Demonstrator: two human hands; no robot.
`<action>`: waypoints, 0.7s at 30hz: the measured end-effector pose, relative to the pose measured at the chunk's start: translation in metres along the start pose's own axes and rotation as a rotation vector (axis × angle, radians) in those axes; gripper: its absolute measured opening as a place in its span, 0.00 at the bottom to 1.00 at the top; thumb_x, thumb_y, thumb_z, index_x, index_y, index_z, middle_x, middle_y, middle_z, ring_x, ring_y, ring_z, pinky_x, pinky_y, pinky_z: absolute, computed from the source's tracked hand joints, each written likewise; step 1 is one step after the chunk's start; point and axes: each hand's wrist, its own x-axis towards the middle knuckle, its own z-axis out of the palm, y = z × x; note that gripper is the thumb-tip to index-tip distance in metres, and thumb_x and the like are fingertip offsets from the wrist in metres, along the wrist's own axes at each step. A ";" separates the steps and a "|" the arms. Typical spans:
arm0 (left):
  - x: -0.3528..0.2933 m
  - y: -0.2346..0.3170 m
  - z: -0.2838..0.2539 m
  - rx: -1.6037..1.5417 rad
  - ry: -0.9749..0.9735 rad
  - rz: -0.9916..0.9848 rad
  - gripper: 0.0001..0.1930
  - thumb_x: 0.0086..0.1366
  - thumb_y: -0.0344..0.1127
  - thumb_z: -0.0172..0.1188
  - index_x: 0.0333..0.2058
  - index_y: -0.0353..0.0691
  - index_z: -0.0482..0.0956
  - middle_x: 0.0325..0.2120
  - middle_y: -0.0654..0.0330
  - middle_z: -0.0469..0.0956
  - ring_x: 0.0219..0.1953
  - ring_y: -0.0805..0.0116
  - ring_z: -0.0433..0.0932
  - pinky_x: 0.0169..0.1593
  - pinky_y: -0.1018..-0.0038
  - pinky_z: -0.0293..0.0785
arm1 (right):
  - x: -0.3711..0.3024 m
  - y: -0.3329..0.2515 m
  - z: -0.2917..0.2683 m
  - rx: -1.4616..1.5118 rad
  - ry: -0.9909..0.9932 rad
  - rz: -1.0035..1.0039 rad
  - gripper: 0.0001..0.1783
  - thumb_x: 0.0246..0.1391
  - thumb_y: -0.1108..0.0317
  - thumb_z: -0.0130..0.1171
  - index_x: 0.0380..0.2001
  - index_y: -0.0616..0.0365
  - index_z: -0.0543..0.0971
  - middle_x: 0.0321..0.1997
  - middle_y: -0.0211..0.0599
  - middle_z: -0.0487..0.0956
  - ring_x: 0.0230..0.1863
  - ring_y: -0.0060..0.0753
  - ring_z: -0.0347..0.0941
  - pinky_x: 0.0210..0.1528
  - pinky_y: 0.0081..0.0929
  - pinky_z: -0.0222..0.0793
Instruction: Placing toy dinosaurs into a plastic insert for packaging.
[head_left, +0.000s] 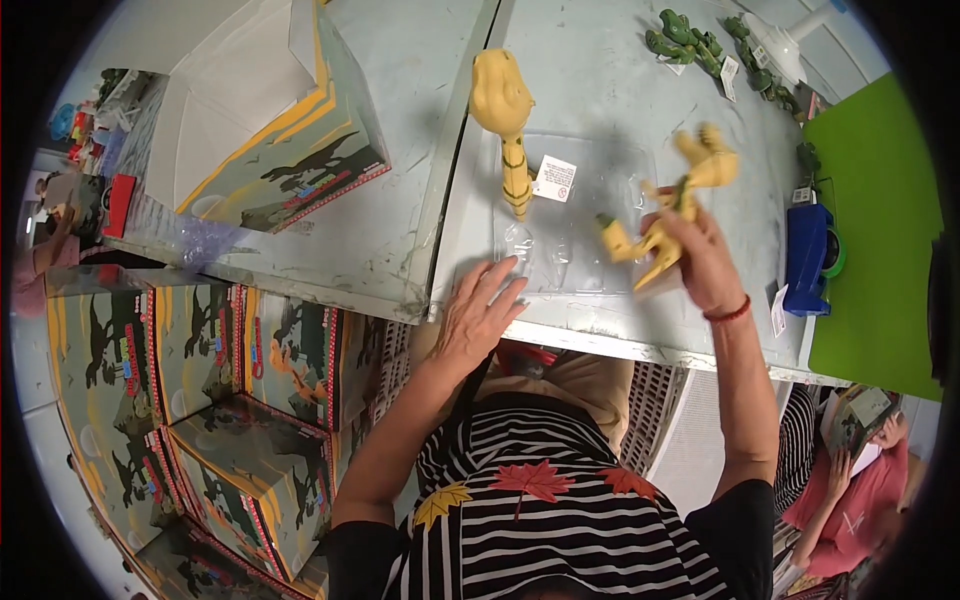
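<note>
My right hand [705,258] grips a yellow toy dinosaur body [672,205], held above the grey table [400,230]. A clear plastic bag [570,225] lies flat on the table just below it. My left hand [478,315] rests flat, fingers spread, on the near left corner of that bag. A second yellow dinosaur piece [508,125] with a long neck and a white tag [555,178] lies beyond the bag.
An open printed dinosaur box [275,120] stands on the table at left. Several matching boxes [210,400] are stacked below the table edge. Green toy dinosaurs [700,45] lie far right. A blue device [808,258] sits beside a green panel [875,230]. Another person [860,470] sits at lower right.
</note>
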 end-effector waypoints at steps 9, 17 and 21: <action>-0.003 -0.005 0.004 -0.082 0.132 -0.005 0.18 0.48 0.26 0.65 0.41 0.34 0.74 0.47 0.54 0.69 0.43 0.54 0.73 0.43 0.68 0.73 | 0.000 0.024 0.076 -0.216 -0.057 0.147 0.26 0.45 0.64 0.62 0.41 0.63 0.61 0.31 0.35 0.75 0.23 0.19 0.70 0.20 0.16 0.65; -0.007 -0.010 0.007 -0.113 0.166 0.028 0.17 0.47 0.27 0.66 0.38 0.36 0.76 0.46 0.55 0.69 0.42 0.56 0.74 0.42 0.68 0.74 | 0.018 0.046 0.108 -0.673 0.153 -0.021 0.24 0.43 0.67 0.58 0.39 0.66 0.60 0.29 0.39 0.75 0.28 0.26 0.71 0.31 0.24 0.70; -0.007 -0.009 0.008 -0.121 0.172 0.008 0.17 0.47 0.28 0.66 0.38 0.37 0.76 0.46 0.56 0.69 0.42 0.56 0.74 0.42 0.69 0.74 | 0.013 0.048 0.120 -0.820 0.237 -0.132 0.23 0.44 0.67 0.57 0.38 0.66 0.59 0.27 0.47 0.76 0.27 0.38 0.75 0.30 0.30 0.71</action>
